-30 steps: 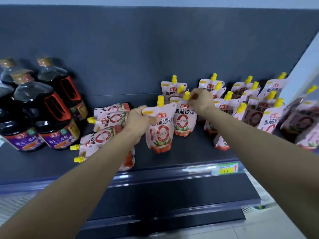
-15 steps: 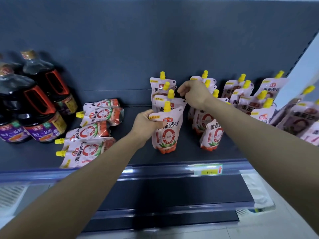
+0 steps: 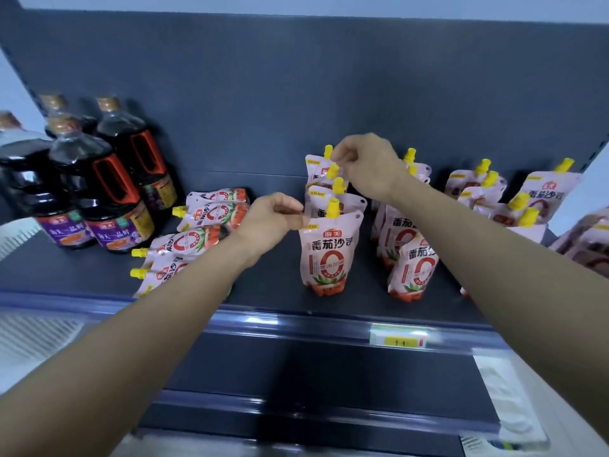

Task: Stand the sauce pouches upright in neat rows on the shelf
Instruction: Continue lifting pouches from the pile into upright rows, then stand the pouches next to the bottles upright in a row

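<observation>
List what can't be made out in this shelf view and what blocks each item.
- Lying pouches, head view: the left forearm covers the nearest ones, so their count is unclear.
- Row behind the front upright pouch: only yellow caps show; the right hand hides the rest.
- Right-edge pouches: blurred and cut off by the frame.
- Price tag: digits too blurred to read.
- Left hand: whether it pinches the pouch corner is unclear.

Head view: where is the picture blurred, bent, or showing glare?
Head view: the shelf back panel bows from wide-angle distortion; pouches at the right edge are smeared; glare streaks the shelf's front rail; the front standing pouch reads sharply; the price tag is illegible.
</observation>
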Tool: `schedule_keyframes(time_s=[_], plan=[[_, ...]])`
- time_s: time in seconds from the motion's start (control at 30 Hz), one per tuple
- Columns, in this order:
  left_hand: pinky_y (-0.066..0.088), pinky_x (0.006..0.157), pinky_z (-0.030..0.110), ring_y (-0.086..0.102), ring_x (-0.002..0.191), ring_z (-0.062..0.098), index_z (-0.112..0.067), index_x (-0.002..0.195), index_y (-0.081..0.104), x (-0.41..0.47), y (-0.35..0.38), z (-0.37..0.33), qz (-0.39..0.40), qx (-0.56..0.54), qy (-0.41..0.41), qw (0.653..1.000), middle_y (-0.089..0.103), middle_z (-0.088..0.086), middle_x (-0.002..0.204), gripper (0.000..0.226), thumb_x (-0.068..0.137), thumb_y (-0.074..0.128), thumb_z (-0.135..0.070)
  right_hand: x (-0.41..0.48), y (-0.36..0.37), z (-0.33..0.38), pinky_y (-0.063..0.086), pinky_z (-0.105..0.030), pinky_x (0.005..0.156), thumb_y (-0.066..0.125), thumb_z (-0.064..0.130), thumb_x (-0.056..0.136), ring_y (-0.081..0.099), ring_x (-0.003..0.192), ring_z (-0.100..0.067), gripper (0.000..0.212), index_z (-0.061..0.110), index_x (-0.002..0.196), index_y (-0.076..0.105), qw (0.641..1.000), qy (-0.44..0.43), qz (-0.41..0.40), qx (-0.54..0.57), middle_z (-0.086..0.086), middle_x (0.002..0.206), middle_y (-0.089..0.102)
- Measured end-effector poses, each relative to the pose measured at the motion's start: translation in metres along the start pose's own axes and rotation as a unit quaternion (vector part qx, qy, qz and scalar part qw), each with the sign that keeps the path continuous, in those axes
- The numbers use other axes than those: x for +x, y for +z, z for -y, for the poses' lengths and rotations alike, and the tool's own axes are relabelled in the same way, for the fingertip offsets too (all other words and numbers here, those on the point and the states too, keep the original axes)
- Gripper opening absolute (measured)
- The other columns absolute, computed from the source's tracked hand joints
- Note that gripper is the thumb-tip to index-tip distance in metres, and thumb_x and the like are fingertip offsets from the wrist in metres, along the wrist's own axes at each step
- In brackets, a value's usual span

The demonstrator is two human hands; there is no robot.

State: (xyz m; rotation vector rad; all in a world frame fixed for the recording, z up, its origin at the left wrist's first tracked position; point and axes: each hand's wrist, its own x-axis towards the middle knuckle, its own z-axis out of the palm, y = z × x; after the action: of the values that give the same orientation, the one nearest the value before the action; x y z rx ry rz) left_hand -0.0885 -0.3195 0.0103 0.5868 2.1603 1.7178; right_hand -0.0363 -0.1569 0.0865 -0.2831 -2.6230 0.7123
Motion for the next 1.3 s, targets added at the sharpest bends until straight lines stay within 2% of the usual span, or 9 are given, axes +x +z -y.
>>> schedule_keyframes(time_s=[0.2, 0.27, 0.37, 0.47, 0.63, 0.73, 0.93, 1.1, 1.3], plan=[[0.043, 0.042, 0.018, 0.052, 0.052, 0.009, -0.010, 0.090, 0.059, -0.014, -0.045, -0.019, -0.116, 0.076, 0.044, 0.989, 0.060, 0.002, 0.076, 0.012, 0.082, 0.067, -0.009, 0.003, 0.008, 0.032, 0.046, -0.027, 0.088, 0.045, 0.000, 0.089, 0.060, 0.103, -0.023, 0.030, 0.008, 0.109, 0.066, 0.995, -0.092, 0.024, -0.028, -0.007, 0.114, 0.067], [0.044, 0.046, 0.018, 0.050, 0.051, 0.005, -0.011, 0.090, 0.060, -0.020, -0.065, -0.021, -0.159, 0.127, 0.061, 0.977, 0.058, -0.003, 0.072, 0.012, 0.081, 0.068, -0.010, 0.004, 0.017, 0.044, 0.048, -0.031, 0.092, 0.048, 0.003, 0.090, 0.059, 0.106, -0.024, 0.027, 0.008, 0.111, 0.065, 0.991, -0.127, 0.040, -0.031, -0.007, 0.114, 0.066], [0.047, 0.066, 0.028, 0.054, 0.068, 0.016, -0.009, 0.091, 0.062, -0.034, -0.097, -0.012, -0.211, 0.172, 0.051, 0.961, 0.061, 0.001, 0.079, 0.015, 0.079, 0.070, -0.011, 0.010, 0.039, 0.064, 0.047, -0.036, 0.095, 0.053, 0.008, 0.090, 0.058, 0.109, -0.025, 0.023, 0.009, 0.111, 0.064, 0.981, -0.171, 0.069, -0.051, -0.006, 0.115, 0.066], [0.049, 0.073, 0.033, 0.055, 0.076, 0.019, -0.011, 0.092, 0.061, -0.051, -0.127, 0.008, -0.257, 0.204, 0.019, 0.944, 0.061, 0.004, 0.086, 0.017, 0.078, 0.070, -0.012, 0.015, 0.066, 0.085, 0.047, -0.037, 0.095, 0.055, 0.012, 0.090, 0.057, 0.112, -0.027, 0.025, 0.011, 0.115, 0.063, 0.971, -0.204, 0.103, -0.077, -0.007, 0.118, 0.064], [0.037, 0.049, 0.013, 0.052, 0.061, 0.007, -0.010, 0.103, 0.059, -0.071, -0.165, 0.041, -0.305, 0.293, -0.034, 0.906, 0.056, -0.001, 0.088, 0.031, 0.077, 0.072, -0.023, 0.027, 0.108, 0.118, 0.045, -0.044, 0.098, 0.056, 0.011, 0.090, 0.052, 0.118, -0.031, 0.035, 0.013, 0.125, 0.058, 0.943, -0.268, 0.146, -0.132, -0.010, 0.126, 0.060], [0.036, 0.060, 0.024, 0.052, 0.071, 0.014, -0.008, 0.107, 0.055, -0.070, -0.179, 0.060, -0.280, 0.319, -0.085, 0.902, 0.053, 0.001, 0.091, 0.042, 0.074, 0.074, -0.028, 0.038, 0.135, 0.135, 0.046, -0.044, 0.096, 0.058, 0.014, 0.089, 0.053, 0.118, -0.033, 0.038, 0.013, 0.126, 0.057, 0.929, -0.286, 0.181, -0.153, -0.012, 0.128, 0.059], [0.033, 0.058, 0.028, 0.044, 0.073, 0.021, -0.012, 0.075, 0.045, -0.050, -0.193, 0.097, -0.162, 0.322, -0.211, 0.909, 0.045, 0.001, 0.074, 0.039, 0.073, 0.075, -0.037, 0.055, 0.201, 0.154, 0.045, -0.035, 0.091, 0.066, 0.022, 0.085, 0.055, 0.118, -0.032, 0.048, 0.017, 0.131, 0.054, 0.913, -0.245, 0.287, -0.153, -0.012, 0.133, 0.056], [0.036, 0.060, 0.028, 0.048, 0.078, 0.021, -0.007, 0.094, 0.050, -0.033, -0.202, 0.126, -0.123, 0.305, -0.258, 0.909, 0.052, 0.004, 0.088, 0.044, 0.072, 0.076, -0.034, 0.072, 0.250, 0.152, 0.044, -0.037, 0.104, 0.066, 0.017, 0.085, 0.051, 0.125, -0.028, 0.056, 0.011, 0.137, 0.047, 0.893, -0.192, 0.377, -0.151, -0.011, 0.141, 0.049], [0.037, 0.059, 0.030, 0.049, 0.071, 0.022, -0.012, 0.070, 0.046, -0.020, -0.214, 0.140, -0.093, 0.310, -0.278, 0.904, 0.050, 0.002, 0.073, 0.041, 0.069, 0.077, -0.039, 0.087, 0.285, 0.152, 0.044, -0.044, 0.104, 0.066, 0.021, 0.087, 0.053, 0.122, -0.032, 0.053, 0.002, 0.133, 0.049, 0.873, -0.162, 0.430, -0.165, -0.017, 0.134, 0.054]])
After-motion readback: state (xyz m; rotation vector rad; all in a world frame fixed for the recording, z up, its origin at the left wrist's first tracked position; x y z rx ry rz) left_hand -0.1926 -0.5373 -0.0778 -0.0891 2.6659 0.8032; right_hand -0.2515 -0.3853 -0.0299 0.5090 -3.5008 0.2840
